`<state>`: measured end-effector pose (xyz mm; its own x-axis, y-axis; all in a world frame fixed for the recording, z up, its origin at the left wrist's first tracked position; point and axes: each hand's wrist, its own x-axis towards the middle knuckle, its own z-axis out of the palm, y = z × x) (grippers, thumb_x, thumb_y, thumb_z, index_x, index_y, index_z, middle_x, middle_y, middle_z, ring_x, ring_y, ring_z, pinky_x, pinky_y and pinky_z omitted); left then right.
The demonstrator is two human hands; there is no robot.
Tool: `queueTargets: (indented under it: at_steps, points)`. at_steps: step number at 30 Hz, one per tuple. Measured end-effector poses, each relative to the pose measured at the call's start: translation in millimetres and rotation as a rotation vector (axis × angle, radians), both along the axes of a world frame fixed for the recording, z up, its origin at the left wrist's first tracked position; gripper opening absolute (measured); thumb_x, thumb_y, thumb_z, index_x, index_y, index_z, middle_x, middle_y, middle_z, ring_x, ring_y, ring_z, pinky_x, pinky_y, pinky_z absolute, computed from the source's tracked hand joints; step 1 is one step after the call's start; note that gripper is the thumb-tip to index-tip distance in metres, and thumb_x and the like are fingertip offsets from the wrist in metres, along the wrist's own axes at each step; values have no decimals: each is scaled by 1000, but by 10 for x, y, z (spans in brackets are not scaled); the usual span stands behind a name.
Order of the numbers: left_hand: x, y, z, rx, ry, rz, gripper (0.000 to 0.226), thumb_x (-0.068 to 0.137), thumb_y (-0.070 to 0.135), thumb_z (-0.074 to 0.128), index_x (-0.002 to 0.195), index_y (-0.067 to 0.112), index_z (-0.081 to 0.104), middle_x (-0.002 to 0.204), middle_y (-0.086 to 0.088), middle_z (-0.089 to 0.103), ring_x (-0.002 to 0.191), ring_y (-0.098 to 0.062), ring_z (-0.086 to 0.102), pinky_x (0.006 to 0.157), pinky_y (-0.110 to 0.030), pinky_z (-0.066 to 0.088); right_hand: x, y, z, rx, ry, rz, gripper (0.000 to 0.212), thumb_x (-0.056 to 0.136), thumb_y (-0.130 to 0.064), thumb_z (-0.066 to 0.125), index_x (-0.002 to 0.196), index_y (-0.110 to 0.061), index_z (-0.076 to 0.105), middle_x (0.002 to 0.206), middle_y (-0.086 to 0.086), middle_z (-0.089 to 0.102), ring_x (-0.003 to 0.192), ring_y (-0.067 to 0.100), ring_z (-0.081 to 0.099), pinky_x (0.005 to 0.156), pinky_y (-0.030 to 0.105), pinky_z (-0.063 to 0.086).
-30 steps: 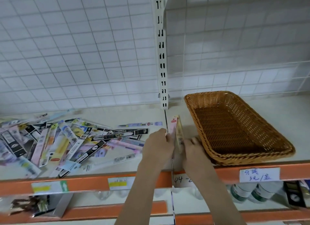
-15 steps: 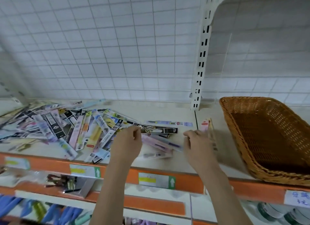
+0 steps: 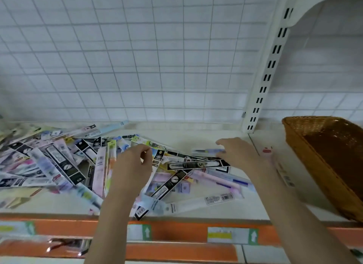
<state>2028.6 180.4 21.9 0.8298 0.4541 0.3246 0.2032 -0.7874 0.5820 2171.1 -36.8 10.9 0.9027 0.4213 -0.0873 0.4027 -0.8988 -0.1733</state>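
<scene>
A loose pile of long toothbrush packets [image 3: 64, 161] covers the white shelf [image 3: 206, 138]. My left hand [image 3: 133, 163] hovers at the pile's right edge with curled fingers, the tips close to a packet's edge; a pinch cannot be made out. My right hand [image 3: 241, 155] reaches left with its fingers stretched out, touching the right end of a black packet [image 3: 196, 164] and a pale blue one behind it. A small stack of packets [image 3: 275, 161] with a red label lies between my right forearm and the wicker basket [image 3: 294, 145].
The brown basket stands on the shelf at the right; its visible part holds nothing. A white slotted upright [image 3: 263, 80] and a wire grid back wall [image 3: 137, 67] close the shelf behind. An orange price rail [image 3: 176, 232] runs along the front edge, with another shelf below.
Both hands left the stack beside the basket and moved left to the loose pile. My view swung left, pushing the basket to the right edge.
</scene>
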Motion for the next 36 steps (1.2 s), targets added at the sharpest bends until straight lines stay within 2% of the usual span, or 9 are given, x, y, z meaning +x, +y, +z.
queueTargets:
  at_steps: [3, 7, 13, 17, 21, 26, 30, 33, 36]
  points:
    - [33, 189, -27, -16, 16, -52, 20, 94, 17, 49, 91, 10, 67, 78, -5, 67, 61, -23, 58, 64, -35, 49, 65, 90, -48, -93, -28, 23, 32, 96, -32, 42, 109, -14, 65, 110, 8, 68, 97, 27, 63, 81, 38, 52]
    - [101, 340, -54, -10, 54, -92, 20, 94, 19, 47, 94, 13, 66, 78, -2, 65, 63, -22, 57, 64, -32, 47, 35, 139, -77, -164, -124, 8, 37, 102, -34, 32, 84, -15, 58, 86, 4, 66, 78, 24, 61, 64, 31, 46]
    - [258, 221, -105, -7, 60, -231, 17, 94, 19, 49, 90, 15, 65, 78, -1, 65, 56, -10, 49, 55, -25, 40, -83, 53, 124, -43, -341, -163, 25, 100, -25, 31, 112, -17, 52, 61, -4, 42, 49, 11, 36, 42, 25, 20]
    - [390, 11, -105, 0, 61, -257, 20, 94, 23, 49, 106, 15, 64, 93, -3, 67, 77, -17, 54, 74, -30, 44, -84, -109, 191, 223, -310, -230, 25, 98, -17, 36, 116, -14, 53, 65, -3, 50, 51, 12, 42, 46, 26, 30]
    - [486, -284, -77, 35, 65, -299, 27, 94, 26, 50, 116, 16, 60, 101, -3, 65, 88, -20, 58, 79, -29, 44, -228, -292, 137, 514, -280, -216, 26, 98, -15, 38, 112, -11, 59, 59, -5, 50, 49, 14, 43, 49, 27, 33]
    - [556, -569, -172, 131, 90, -328, 30, 91, 32, 54, 112, 15, 65, 104, -6, 66, 96, -24, 59, 85, -30, 44, -371, -482, -6, 616, -213, -211, 38, 96, -41, 39, 87, -9, 59, 66, 3, 62, 62, 23, 59, 69, 30, 45]
    - [507, -769, -303, 269, 216, -267, 36, 86, 43, 52, 108, 18, 67, 104, -4, 65, 103, -27, 56, 90, -34, 42, -351, -652, -171, 617, -181, -176, 6, 94, -16, 52, 99, -18, 54, 69, -11, 54, 71, 22, 64, 64, 34, 49]
    - [468, -776, -365, 296, 264, -231, 28, 89, 38, 52, 109, 23, 63, 107, 1, 60, 109, -21, 51, 91, -32, 39, -386, -635, -252, 697, -127, -182, 16, 95, -15, 47, 101, -28, 40, 86, 6, 65, 69, 27, 67, 64, 48, 54]
    - [527, -775, -360, 327, 274, -230, 24, 92, 34, 48, 108, 24, 63, 111, 3, 57, 112, -19, 48, 94, -33, 36, -391, -630, -289, 706, -105, -200, 35, 96, -15, 43, 125, -32, 32, 90, 4, 65, 68, 24, 62, 67, 42, 54]
